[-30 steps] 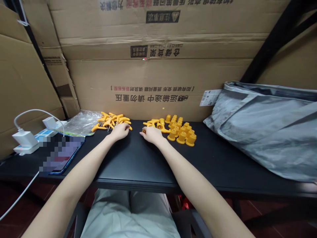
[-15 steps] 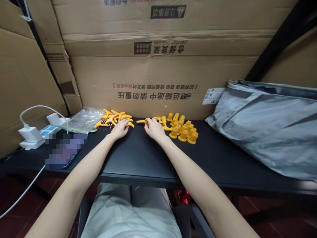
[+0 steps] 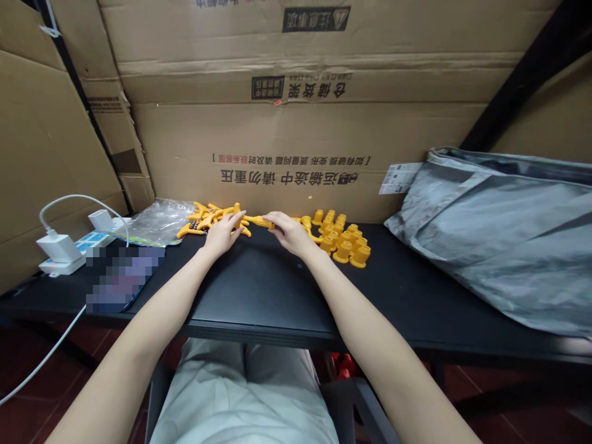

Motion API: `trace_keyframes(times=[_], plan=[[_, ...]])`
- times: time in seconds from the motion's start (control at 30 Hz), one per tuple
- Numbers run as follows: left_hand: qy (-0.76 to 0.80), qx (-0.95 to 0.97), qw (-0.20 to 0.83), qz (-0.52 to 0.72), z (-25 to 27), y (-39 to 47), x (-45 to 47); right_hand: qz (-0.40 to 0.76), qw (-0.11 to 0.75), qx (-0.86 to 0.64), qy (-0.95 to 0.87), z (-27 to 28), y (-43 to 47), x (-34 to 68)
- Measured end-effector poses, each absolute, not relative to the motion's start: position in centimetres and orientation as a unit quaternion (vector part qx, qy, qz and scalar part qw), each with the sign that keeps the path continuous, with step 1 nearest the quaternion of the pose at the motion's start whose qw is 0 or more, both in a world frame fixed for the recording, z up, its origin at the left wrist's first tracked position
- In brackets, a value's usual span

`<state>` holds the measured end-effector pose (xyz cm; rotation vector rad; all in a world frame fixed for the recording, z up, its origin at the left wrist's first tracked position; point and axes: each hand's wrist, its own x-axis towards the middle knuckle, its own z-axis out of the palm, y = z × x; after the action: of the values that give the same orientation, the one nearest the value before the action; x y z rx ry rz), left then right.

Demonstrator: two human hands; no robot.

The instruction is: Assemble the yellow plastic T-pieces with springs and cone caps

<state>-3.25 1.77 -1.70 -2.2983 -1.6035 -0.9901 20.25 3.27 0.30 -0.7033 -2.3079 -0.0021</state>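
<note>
Fingers curled, my left hand closes on a yellow curved handle piece that stands up above the fingertips. Opposite it, my right hand pinches a yellow rod-like piece, which points left toward that handle; whether the two touch is hard to tell. A heap of yellow curved handles with dark chains among them lies behind and left of my left hand. Beyond my right hand lie more yellow parts, partly hidden by it. Several yellow flanged cups stand in rows farther right.
On the black table, a clear plastic bag, a white power strip with chargers and a phone-like blurred item lie left. A grey fabric bag fills the right side. Cardboard walls the back.
My left hand has taken a curved handle from the heap and raised it. My right hand has picked up a rod-like piece and brought it left, close to the handle.
</note>
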Motion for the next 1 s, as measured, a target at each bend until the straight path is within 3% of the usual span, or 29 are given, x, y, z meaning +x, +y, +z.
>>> trace_keyframes(times=[0.53,1.0], plan=[[-0.584,-0.764,0.104,-0.253,-0.3,-0.3,-0.8,-0.077,0.226,-0.441,-0.865,0.9,1.5,18.9],[-0.54,-0.771,0.081,-0.327,-1.3,0.8,-1.0,-0.14,0.252,-0.422,-0.859,1.6,1.0,18.8]])
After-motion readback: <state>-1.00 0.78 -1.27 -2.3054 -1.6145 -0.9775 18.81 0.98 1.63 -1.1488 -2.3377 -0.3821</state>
